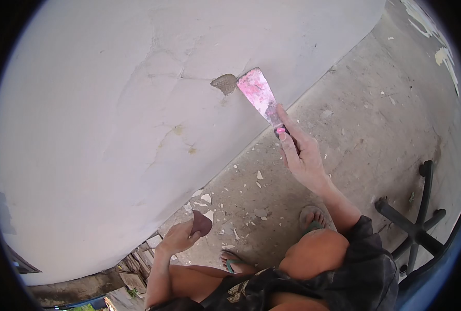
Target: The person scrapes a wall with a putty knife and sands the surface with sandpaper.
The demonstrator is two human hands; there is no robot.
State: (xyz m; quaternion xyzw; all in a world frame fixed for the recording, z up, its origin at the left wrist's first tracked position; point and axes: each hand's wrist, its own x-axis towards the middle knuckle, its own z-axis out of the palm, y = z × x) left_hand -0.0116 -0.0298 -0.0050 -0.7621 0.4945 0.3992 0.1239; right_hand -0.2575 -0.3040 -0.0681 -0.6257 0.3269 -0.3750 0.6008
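My right hand (304, 155) grips the dark handle of a putty knife (259, 93), its wide blade smeared with pink and white. The blade's edge lies at the right side of a bare grey patch (224, 84) in the white wall (111, 129). Fine cracks run across the wall left of this patch, and small brownish spots (178, 129) show lower down. Low on the left, my left hand (179, 238) holds a folded piece of dark red sandpaper (201, 224), away from the wall patch.
White paint flakes (260, 175) lie scattered on the concrete floor (355, 114). A black wheeled chair base (419, 233) stands at the right. Wood scraps (134, 282) are piled by the wall's lower end. My sandalled feet (238, 263) are on the floor below.
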